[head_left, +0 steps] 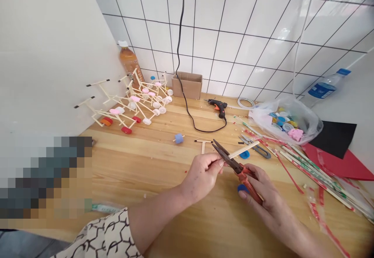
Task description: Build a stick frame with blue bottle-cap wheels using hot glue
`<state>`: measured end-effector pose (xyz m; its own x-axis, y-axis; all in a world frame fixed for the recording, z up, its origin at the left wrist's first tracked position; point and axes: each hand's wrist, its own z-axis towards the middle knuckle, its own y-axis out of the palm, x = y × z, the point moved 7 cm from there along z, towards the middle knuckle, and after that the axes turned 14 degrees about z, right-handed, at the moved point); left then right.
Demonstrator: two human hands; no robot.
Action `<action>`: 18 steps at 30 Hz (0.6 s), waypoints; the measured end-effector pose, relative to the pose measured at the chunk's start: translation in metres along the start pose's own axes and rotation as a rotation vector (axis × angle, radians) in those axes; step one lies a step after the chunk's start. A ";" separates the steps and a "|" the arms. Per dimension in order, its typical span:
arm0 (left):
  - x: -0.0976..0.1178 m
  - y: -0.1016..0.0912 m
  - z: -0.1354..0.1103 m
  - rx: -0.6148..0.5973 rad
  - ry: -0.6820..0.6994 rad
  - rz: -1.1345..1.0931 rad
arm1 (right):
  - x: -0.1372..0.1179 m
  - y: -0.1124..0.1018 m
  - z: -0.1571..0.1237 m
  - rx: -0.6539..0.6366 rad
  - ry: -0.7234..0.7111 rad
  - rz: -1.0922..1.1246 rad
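Observation:
My left hand is closed in a pinch on a pale wooden chopstick, which points up to the right. In my right hand is a pair of scissors with dark, rusty-looking blades and orange-red handles. The blades are parted and cross the chopstick right beside my left fingertips. Just beyond my left hand lies a T-shaped stick piece with dark ends. A dark blue cap shows next to my right thumb. To the left is a periwinkle cap piece with a stick through it.
Several stick-and-cap models stand back left by a tea bottle. Behind are a cardboard box, a corded glue gun and a bag of caps. Wrapped chopsticks, grey snips and red sheets lie right.

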<state>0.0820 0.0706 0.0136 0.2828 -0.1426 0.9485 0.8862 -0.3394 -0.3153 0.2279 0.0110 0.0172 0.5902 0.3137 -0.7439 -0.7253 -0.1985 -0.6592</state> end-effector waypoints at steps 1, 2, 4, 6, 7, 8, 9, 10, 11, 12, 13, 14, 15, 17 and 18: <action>0.000 0.001 0.000 -0.006 0.001 -0.004 | 0.000 0.000 0.000 -0.005 0.007 0.007; 0.000 0.002 0.000 -0.010 0.002 -0.008 | 0.000 0.000 0.000 -0.005 0.012 0.013; 0.002 0.002 -0.001 -0.016 0.001 -0.008 | -0.001 -0.001 -0.001 -0.001 0.013 0.019; 0.003 0.002 -0.001 -0.017 -0.005 0.001 | -0.002 -0.001 -0.001 0.003 0.017 0.013; 0.003 0.002 -0.001 -0.018 -0.008 0.005 | -0.003 -0.001 -0.001 0.005 0.017 0.008; 0.004 0.001 -0.001 -0.018 -0.009 0.007 | -0.003 -0.001 -0.001 0.005 0.018 0.002; 0.005 0.001 -0.001 -0.017 -0.009 0.009 | -0.003 -0.001 -0.001 0.009 0.017 -0.003; 0.005 0.001 -0.001 -0.016 -0.007 0.010 | -0.003 -0.001 -0.001 0.017 0.012 -0.009; 0.006 0.001 -0.001 -0.013 -0.002 0.012 | -0.003 -0.002 -0.001 0.030 0.001 -0.014; 0.007 0.001 -0.001 -0.010 0.006 0.015 | -0.003 -0.002 -0.001 0.047 -0.015 -0.022; 0.009 0.002 -0.001 -0.006 0.017 0.020 | -0.003 -0.003 -0.002 0.067 -0.034 -0.032; 0.010 0.002 -0.001 -0.003 0.029 0.026 | -0.003 -0.004 -0.002 0.086 -0.053 -0.044; 0.011 0.002 -0.001 0.000 0.041 0.030 | -0.003 -0.005 -0.002 0.105 -0.073 -0.058; 0.013 0.002 -0.001 0.004 0.057 0.032 | -0.004 -0.006 -0.003 0.134 -0.105 -0.080; 0.014 0.003 -0.001 0.002 0.060 0.030 | -0.005 -0.006 -0.003 0.144 -0.112 -0.087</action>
<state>0.0879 0.0664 0.0261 0.2866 -0.2080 0.9352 0.8786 -0.3322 -0.3432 0.2307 0.0084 0.0245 0.6152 0.4269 -0.6628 -0.7214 -0.0342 -0.6917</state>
